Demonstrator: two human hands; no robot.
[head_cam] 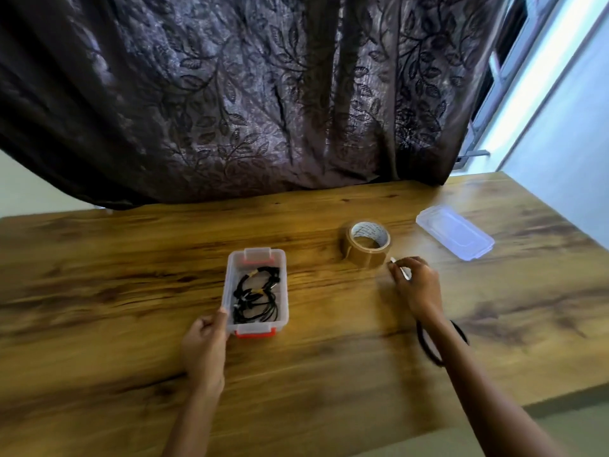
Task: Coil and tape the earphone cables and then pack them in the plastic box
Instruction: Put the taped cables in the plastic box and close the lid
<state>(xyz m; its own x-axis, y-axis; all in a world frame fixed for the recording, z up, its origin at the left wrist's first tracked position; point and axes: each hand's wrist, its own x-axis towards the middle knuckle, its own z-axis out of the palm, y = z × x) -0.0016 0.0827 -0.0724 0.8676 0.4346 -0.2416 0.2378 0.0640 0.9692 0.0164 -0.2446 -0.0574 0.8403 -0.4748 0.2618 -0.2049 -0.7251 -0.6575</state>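
One blurred white sliver (unidentifiable) in right hand.

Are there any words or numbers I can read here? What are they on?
Tape roll: dark print on the white inside of its core, too small and blurred to read.
Plastic box, its lid, and the small white object the right hand pinches: no writing shows.

A dark leaf-patterned curtain hangs behind a wood-grain table. Daylight enters through what seems to be a window at upper right, beside a pale wall.
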